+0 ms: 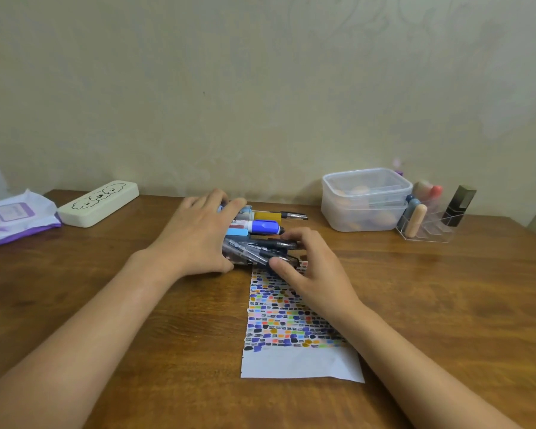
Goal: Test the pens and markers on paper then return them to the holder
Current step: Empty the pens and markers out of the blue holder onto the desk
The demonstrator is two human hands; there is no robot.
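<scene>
Both forearms reach in from the near edge of the wooden table (106,274), angled toward each other and meeting past the middle. The left hand (195,239) lies palm down over a bundle of pens and markers (257,239), fingers spread and draped over its top, thumb wrapped round the near side: it grips the bundle. The holder itself cannot be made out under that hand. The right hand (307,267) comes in from the other side, fingers curled, thumb and fingertips pinching the dark pens (276,244) at the near side of the bundle.

The bundle lies flat, its long axis running left to right, roughly parallel with the table's far edge, ends sticking out to the right. A blue-capped marker (265,226) points right, and behind it a mustard-yellow marker (268,216) and a slim black pen (293,215) do the same.

Just on the near side sits the paper (300,363), a strip running toward the near edge, its far part packed with colour swatches, its near end blank. The right wrist crosses over it.

Far left corner: a cream pencil case (99,203) and a purple wipes packet (16,216). Far right: a clear lidded tub (364,199) and an acrylic organiser (427,230) with cosmetics.
</scene>
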